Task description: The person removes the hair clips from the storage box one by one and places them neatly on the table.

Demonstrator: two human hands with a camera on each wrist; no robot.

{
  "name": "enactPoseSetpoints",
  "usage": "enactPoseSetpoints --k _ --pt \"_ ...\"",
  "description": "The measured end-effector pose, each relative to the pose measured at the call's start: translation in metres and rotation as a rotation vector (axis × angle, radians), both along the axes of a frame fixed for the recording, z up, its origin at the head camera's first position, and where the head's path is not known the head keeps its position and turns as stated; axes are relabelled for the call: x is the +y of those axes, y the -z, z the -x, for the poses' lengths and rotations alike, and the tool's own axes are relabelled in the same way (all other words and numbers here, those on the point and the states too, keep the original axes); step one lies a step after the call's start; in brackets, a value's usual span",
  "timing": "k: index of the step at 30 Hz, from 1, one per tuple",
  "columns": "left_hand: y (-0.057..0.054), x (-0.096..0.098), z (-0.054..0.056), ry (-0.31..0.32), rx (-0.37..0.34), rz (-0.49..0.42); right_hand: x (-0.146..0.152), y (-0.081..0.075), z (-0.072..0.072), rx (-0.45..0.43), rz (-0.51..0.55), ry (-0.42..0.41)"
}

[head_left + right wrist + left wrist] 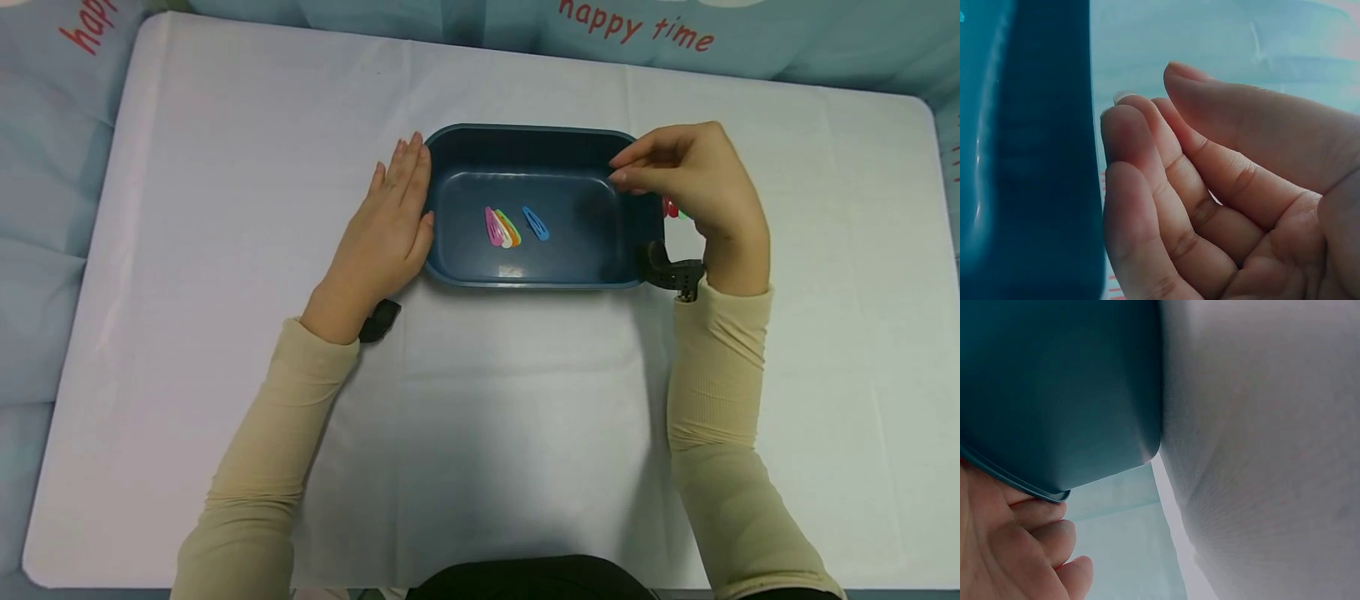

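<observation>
A dark blue plastic basin [531,275] lies in front of me. On its floor, a pink snap hair clip [492,227] overlaps an orange-and-green group of clips [512,229], and a blue snap hair clip [536,223] lies apart to the right. My left hand [393,221] rests with extended fingers along the basin's left rim; the left wrist view shows its fingertips [1054,537] by the rim's underside. Over the right rim hovers my right hand [693,179]. Its fingers [1132,206] bend loosely, the thumb stands apart, and nothing is between them.
Small red and green items [672,208] peek out right of the basin, mostly hidden by my right hand. A white cloth [525,417] covers the table. Behind it hangs a light blue curtain [517,25] with red lettering. Black straps circle both wrists.
</observation>
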State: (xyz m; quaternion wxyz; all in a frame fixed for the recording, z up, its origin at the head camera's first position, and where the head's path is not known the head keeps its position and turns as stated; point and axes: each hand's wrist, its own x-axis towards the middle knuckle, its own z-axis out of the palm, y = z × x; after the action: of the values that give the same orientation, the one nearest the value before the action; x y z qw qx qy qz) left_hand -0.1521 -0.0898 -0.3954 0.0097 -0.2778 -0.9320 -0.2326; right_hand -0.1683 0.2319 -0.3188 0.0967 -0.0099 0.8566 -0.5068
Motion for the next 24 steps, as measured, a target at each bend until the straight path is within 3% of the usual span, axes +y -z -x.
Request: enactPoseSetpoints --k 12,24 --pt "0.004 0.007 0.0 0.005 -0.013 -0.004 -0.008 0.005 0.003 -0.022 -0.106 -0.081" --pt "0.004 0.008 0.0 0.006 -0.017 0.004 -0.033 0.021 0.029 -0.126 -0.155 -0.262"
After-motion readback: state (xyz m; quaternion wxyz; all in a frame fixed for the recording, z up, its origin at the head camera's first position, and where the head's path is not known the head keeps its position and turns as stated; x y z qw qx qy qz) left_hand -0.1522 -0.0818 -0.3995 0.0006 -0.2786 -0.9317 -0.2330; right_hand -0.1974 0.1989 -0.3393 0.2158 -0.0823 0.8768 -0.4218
